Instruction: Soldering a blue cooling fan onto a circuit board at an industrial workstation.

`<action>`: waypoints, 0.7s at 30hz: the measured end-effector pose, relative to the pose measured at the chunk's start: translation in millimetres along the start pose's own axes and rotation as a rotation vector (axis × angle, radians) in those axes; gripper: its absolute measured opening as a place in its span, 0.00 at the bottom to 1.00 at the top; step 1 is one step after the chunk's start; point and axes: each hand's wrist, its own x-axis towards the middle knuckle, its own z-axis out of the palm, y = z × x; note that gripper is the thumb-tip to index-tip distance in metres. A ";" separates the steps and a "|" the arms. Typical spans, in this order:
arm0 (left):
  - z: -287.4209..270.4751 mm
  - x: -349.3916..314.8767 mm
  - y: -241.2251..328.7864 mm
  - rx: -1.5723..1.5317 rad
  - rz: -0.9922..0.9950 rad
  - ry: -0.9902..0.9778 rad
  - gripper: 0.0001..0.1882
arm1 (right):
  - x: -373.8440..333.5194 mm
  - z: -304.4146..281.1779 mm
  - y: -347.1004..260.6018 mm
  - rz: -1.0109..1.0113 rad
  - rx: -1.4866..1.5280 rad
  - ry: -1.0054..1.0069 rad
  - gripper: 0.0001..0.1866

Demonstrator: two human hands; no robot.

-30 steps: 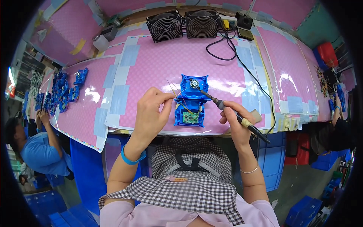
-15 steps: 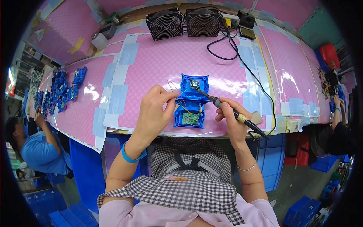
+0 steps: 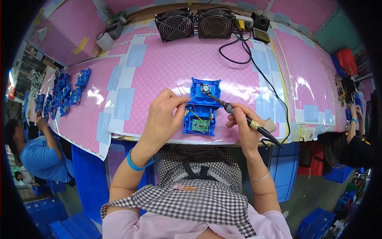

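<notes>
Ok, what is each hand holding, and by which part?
Right hand: the soldering iron, by its handle. Left hand: a thin wire, pinched in the fingertips; where along its length can't be told.

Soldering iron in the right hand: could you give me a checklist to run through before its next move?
1. Soldering iron gripped by its handle in the right hand: ok.
2. Tip touching the round part: cannot tell; it is at the near edge.
3. Thin strand pinched in the left hand: ok.
4. Blue casing lying open: ok.
5. Black cord clear of the casing: ok, off to the right.
6. Tip hot: cannot tell.
</notes>
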 end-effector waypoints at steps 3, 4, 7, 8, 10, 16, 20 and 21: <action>0.7 0.7 0.4 -0.002 0.005 -0.004 0.08 | -0.1 0.1 -0.2 -0.004 0.003 0.002 0.11; 0.0 0.9 1.2 0.003 -0.019 -0.038 0.09 | -0.3 0.5 -0.6 -0.010 0.005 0.003 0.11; 0.8 0.8 3.4 0.006 -0.009 -0.033 0.08 | -2.0 0.8 -7.1 -0.021 0.012 0.023 0.11; 0.4 0.4 4.0 0.005 -0.011 -0.030 0.08 | -1.4 -1.1 -10.3 -0.021 0.010 0.020 0.11; -0.1 -0.7 5.7 0.001 0.023 -0.024 0.07 | 0.4 -9.6 -16.4 -0.037 -0.066 0.064 0.12; 16.9 2.9 5.1 0.019 0.114 -0.009 0.06 | 9.4 -19.2 -21.7 -0.018 -0.146 0.064 0.12; 20.3 6.1 9.0 0.011 0.066 -0.068 0.06 | 10.6 -17.3 -18.4 -0.019 -0.158 0.045 0.11; 21.8 6.8 7.9 0.020 0.067 -0.074 0.06 | 10.8 -17.0 -17.1 -0.015 -0.151 0.042 0.11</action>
